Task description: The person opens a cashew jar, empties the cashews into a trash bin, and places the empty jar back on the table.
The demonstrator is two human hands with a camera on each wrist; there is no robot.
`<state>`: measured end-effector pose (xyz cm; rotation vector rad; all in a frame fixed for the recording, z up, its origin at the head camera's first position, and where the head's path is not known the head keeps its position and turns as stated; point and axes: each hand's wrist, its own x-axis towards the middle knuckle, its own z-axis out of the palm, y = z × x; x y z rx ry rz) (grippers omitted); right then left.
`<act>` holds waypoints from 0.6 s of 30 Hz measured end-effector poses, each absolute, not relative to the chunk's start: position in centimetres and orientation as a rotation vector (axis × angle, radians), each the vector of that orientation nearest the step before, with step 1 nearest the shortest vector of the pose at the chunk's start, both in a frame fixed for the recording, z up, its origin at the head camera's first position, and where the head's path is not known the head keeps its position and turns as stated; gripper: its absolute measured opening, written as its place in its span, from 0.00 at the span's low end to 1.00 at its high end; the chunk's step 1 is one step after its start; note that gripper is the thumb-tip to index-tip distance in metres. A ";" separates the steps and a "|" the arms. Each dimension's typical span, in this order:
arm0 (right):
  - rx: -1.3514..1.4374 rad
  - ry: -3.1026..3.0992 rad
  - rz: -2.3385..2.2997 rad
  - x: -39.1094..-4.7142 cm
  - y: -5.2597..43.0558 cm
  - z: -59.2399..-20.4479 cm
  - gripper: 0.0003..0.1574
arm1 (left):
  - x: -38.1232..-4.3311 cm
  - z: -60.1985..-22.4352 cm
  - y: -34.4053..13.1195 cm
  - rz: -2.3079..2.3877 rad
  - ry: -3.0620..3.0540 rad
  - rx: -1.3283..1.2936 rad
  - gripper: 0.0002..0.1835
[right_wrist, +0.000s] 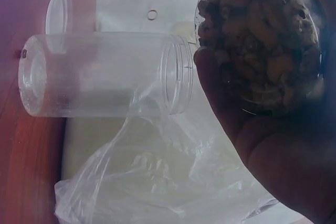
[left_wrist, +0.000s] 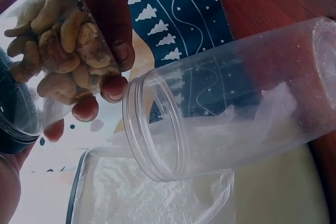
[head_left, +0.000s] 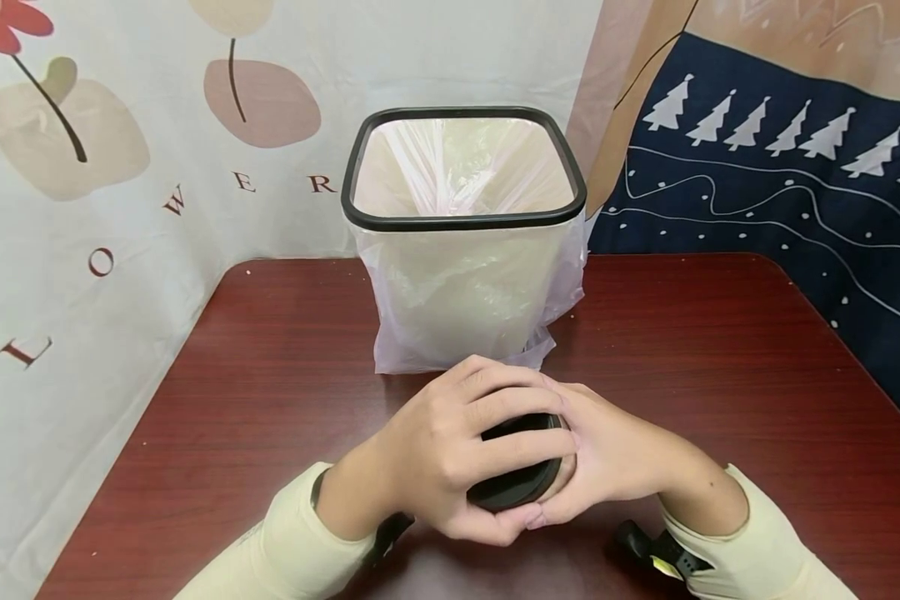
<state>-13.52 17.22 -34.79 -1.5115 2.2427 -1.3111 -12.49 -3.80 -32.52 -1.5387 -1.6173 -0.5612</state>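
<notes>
My left hand (head_left: 446, 450) lies over the black lid (head_left: 513, 490), its fingers and thumb curled round the edge. Below the lid is a clear jar of cashews (left_wrist: 65, 51), which my right hand (head_left: 618, 450) grips around the side. Thumbs meet at the near side of the jar. In both wrist views, a tall clear plastic jar (left_wrist: 236, 98) without a lid stands on the table close to the held jar; the hands hide it in the head view. A translucent round lid (right_wrist: 59, 14) shows near its base in the right wrist view.
Behind the hands stands a cream waste bin (head_left: 465, 292) with a black rim, lined with a thin plastic bag (head_left: 566, 283). The dark red table (head_left: 270, 375) ends against printed cloths (head_left: 285, 208) at the back and sides.
</notes>
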 end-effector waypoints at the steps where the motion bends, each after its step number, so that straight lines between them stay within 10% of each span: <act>1: -1.497 2.243 -1.321 -13.5 17.2 -34.8 0.48 | -12.5 -32.6 -3.8 -0.565 -1.621 -1.534 0.23; 18: -1.294 2.416 -1.323 -12.9 16.9 -34.5 0.56 | -12.8 -32.9 -3.9 -0.593 -1.661 -1.461 0.23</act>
